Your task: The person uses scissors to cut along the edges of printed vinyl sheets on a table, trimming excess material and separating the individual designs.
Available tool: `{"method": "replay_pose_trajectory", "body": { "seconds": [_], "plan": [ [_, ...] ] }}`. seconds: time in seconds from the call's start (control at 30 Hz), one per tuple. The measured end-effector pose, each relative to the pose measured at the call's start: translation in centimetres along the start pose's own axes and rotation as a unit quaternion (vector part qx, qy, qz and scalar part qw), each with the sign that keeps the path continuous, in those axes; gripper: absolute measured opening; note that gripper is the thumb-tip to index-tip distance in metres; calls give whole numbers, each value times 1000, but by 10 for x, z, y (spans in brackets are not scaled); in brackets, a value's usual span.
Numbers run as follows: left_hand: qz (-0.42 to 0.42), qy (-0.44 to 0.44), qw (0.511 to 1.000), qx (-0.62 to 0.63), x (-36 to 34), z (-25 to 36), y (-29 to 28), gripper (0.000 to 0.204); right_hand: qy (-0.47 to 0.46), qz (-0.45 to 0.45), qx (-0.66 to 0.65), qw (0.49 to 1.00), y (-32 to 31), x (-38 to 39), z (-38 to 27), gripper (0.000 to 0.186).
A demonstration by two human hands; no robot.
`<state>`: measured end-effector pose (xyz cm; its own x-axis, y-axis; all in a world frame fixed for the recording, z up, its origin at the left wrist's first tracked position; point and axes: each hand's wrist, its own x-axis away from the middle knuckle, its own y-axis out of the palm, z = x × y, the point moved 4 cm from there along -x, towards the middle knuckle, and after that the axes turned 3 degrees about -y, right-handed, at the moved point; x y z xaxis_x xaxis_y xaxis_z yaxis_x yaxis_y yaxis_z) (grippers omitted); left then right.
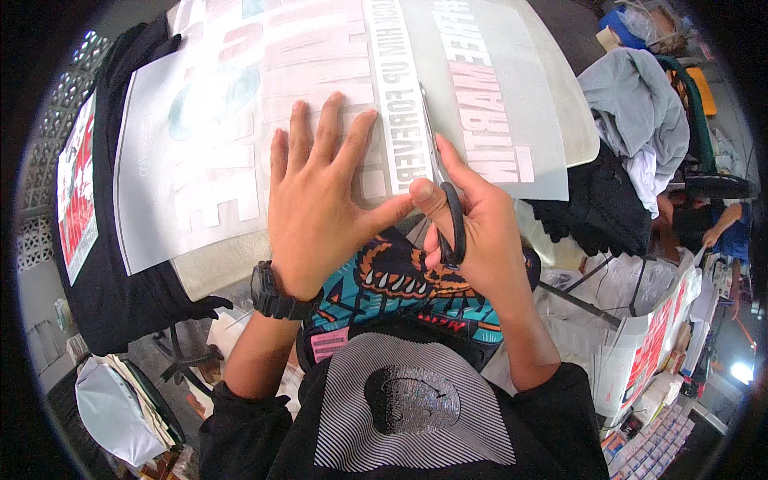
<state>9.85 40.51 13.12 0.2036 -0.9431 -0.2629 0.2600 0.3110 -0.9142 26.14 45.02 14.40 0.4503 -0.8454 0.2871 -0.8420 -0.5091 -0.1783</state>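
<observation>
**Cutting up the printed sheet, partway along**

My left hand (pixel 320 204) lies flat on the printed sheet (pixel 240 120), fingers spread wide, pinning it to the table (pixel 580 132). My right hand (pixel 472 224) holds the scissors (pixel 448 200), thumb and fingers through the black loops, and the blades run up the sheet between a narrow strip of lettering and a block of pale pink letters to its right. I judge the cut to be well started from the near edge, since the blades already reach a good way into the sheet, but the far part above the tips looks uncut, and the large pink designs under and to the left of my left hand seem not yet separated.

I cannot tell how far the blades stand open, as they look like one thin line. The sheet's far edge is cut off at the top of the view. My palm hides the print beneath it. The clutter of bags and cloth at my right is too bent and small to sort out.
</observation>
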Motion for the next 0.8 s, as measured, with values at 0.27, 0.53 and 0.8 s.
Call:
{"method": "replay_pose_trajectory", "body": {
  "seconds": [0.27,0.53,0.8],
  "plan": [
    [-13,-5,1000,11,-1,0,-2,88,20,-7,-1,1000,-2,-11,-7,79],
    [-10,-10,1000,27,-1,1,-6,91,5,-16,-18,1000,-2,-21,-14,79],
    [0,2,999,36,-1,2,-8,85,-34,-14,12,999,-2,-37,-13,74]
  ]
}}
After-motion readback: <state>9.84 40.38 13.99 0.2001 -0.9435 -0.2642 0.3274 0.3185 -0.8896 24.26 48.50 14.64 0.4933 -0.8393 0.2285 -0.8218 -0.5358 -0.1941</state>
